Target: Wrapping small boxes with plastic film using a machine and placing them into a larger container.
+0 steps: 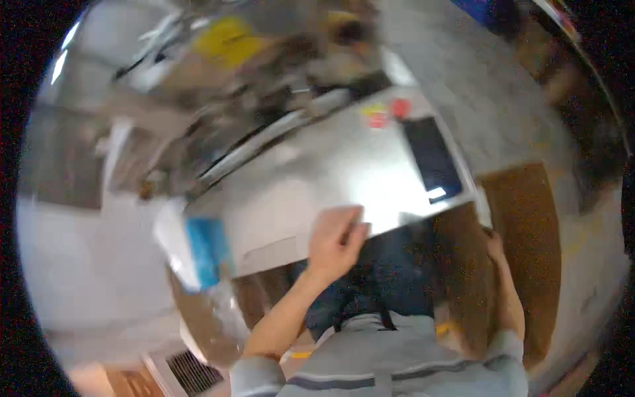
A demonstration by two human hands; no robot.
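Note:
My left hand (335, 243) is over the front edge of a shiny, pale metal-topped table (284, 192). Its fingers are curled in, with the thumb close to them; blur hides whether anything sits between them. Off the table's right front corner is my right hand (493, 246), beside a narrow white strip (483, 208) and a brown panel (526, 264). Its fingers are mostly hidden, so I cannot tell what they grip. A dark flat rectangular thing (433, 159) lies along the table's right side.
Red round pieces (400, 108) lie at the table's far right. A blue and white package (204, 250) is at its left front corner. Blurred equipment and a yellow thing (228, 42) fill the far side. A vented box (192, 372) is at lower left.

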